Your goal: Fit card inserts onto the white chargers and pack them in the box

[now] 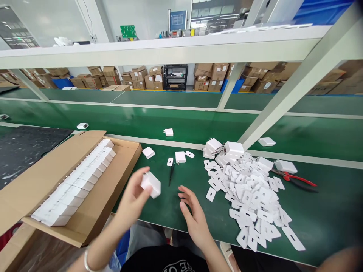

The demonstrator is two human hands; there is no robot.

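Casing (white) between thumb and fingers of left grip

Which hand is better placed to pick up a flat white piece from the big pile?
The right hand seems better placed: it looks empty and is nearer the pile of flat white pieces. The left hand holds a white block, farther from the pile.

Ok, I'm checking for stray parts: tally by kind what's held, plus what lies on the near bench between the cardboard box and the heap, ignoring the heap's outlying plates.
Held white charger casing, in the left hand: 1
Loose white charger casings: 2
Slotted white plates: 2
Black tweezers: 1
Total: 6
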